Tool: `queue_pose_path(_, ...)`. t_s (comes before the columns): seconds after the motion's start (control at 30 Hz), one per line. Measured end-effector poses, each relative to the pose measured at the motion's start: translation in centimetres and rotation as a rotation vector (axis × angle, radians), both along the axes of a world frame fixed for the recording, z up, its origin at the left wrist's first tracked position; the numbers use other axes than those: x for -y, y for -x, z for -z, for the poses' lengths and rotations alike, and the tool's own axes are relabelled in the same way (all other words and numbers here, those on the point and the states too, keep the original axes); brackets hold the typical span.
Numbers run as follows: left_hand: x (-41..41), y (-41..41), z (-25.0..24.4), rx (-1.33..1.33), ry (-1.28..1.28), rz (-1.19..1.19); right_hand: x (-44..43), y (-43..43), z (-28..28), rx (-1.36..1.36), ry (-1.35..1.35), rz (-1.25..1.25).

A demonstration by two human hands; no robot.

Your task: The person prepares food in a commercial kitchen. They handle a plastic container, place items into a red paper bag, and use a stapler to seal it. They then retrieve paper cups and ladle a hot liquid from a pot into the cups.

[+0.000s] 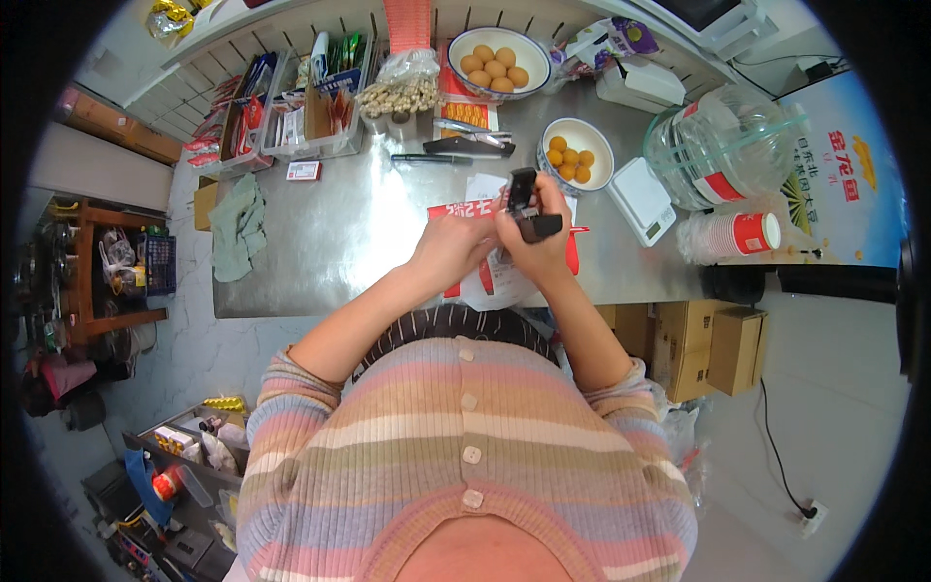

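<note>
Over the near edge of the steel table, my right hand point(537, 251) grips a small black hand tool point(522, 190), which looks like a stapler with its jaws apart. My left hand point(452, 238) is beside it, fingers bent at the top of a red and white printed bag point(502, 285). The fingers hide the pinched part of the bag. Red plastic point(572, 256) shows just right of the bag. A white slip of paper point(486, 185) lies behind my hands.
Fried balls fill part of a small bowl point(605, 144); eggs sit in a larger bowl point(540, 52). To the right are a kitchen scale point(640, 204), stacked paper cups point(727, 234) and a water jug point(749, 138). Sachet bins point(309, 149), a pen point(430, 158) and a cloth point(238, 227) lie left.
</note>
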State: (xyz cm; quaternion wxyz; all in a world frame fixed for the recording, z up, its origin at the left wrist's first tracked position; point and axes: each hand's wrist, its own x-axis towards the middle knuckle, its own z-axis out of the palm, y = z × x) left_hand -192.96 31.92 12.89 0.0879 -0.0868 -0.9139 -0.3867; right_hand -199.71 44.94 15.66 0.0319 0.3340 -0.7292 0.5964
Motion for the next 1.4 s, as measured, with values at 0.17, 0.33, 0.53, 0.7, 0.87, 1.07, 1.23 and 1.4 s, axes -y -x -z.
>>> queue_pose_path(0.17, 0.0, 0.5, -0.4, 0.079, 0.131, -0.039, -5.4, 1.9, -4.3, 0.136, 0.52, -0.084)
queue_pose_path(0.33, 1.5, -0.8, -0.9, 0.169, -0.142, -0.082, -15.4, 6.6, -4.5, 0.116, 0.337, 0.103)
queue_pose_path(0.53, 3.1, -3.7, 1.3, 0.083, -0.274, -0.134, -18.9, 7.2, 9.5, -0.19, -0.806, 0.261)
queue_pose_path(0.7, 2.5, -4.2, 4.9, -0.108, -0.187, -0.162, -16.9, 8.2, 13.5, -0.169, -0.939, 0.244)
queue_pose_path(0.87, 3.0, -2.6, 4.5, -0.139, -0.103, -0.129, -16.8, 10.9, 12.1, -0.286, -0.795, 0.303)
queue_pose_path(1.07, 7.4, -1.6, 0.7, 0.009, -0.251, 0.049, -12.1, 12.9, 3.1, -0.15, -0.19, 0.365)
queue_pose_path(1.23, 16.2, 5.7, -0.4, -0.003, -0.572, -0.385, -5.5, 11.4, -1.6, -0.209, -0.128, 0.241)
queue_pose_path(1.4, 22.4, 15.9, 2.3, -0.176, -0.343, -0.674, -1.9, 10.5, -2.5, -0.137, -0.114, 0.17)
